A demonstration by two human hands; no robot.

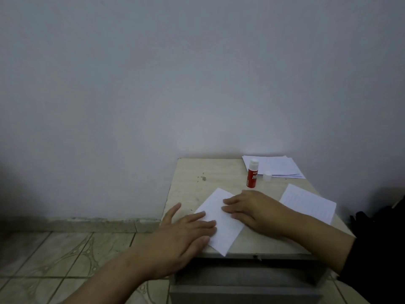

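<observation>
The left hand (186, 233) lies flat, fingers straight and pressing the paper (226, 230), thumb spread out over the table's (197, 178) left edge. The paper lies askew by the front edge. The right hand (252, 211) presses it flat from the right. The glue (252, 175), cap (267, 176) and stack (278, 166) are at the back right corner, and a sheet (309, 202) is at the right edge.

Both the left hand (186, 229) and right hand (252, 210) press flat on a folded white paper (221, 222) on the bench (192, 183); an uncapped glue stick (252, 174) stands behind.
</observation>
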